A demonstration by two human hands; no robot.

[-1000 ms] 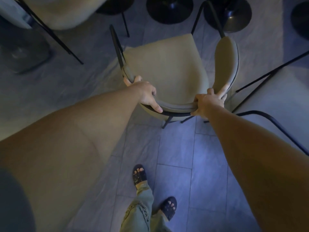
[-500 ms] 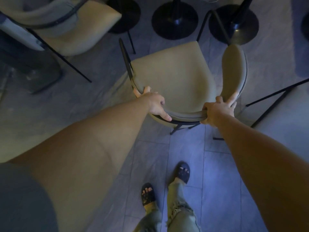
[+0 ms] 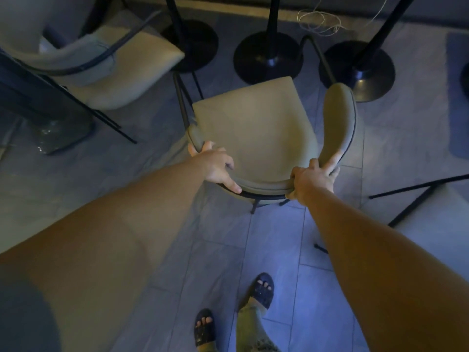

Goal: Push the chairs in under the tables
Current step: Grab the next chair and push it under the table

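A beige padded chair (image 3: 253,128) with a curved backrest and thin black legs stands in the middle of the tiled floor, its seat facing away from me. My left hand (image 3: 218,168) grips the left part of the backrest. My right hand (image 3: 312,181) is closed on the right part of the backrest, where it curves forward. Just beyond the seat stand three black round table bases (image 3: 269,59) with upright poles; the tabletops are out of view.
A second beige chair (image 3: 106,69) stands at the upper left, beside a dark glassy base (image 3: 58,130). Black legs of another chair (image 3: 416,199) reach in from the right. A loose cord (image 3: 319,22) lies by the far wall. My sandalled feet (image 3: 261,290) are below.
I have stepped forward with the chair, which has moved toward the table bases. Both hands keep the same hold on the backrest. More of the left chair and the poles has come into view.
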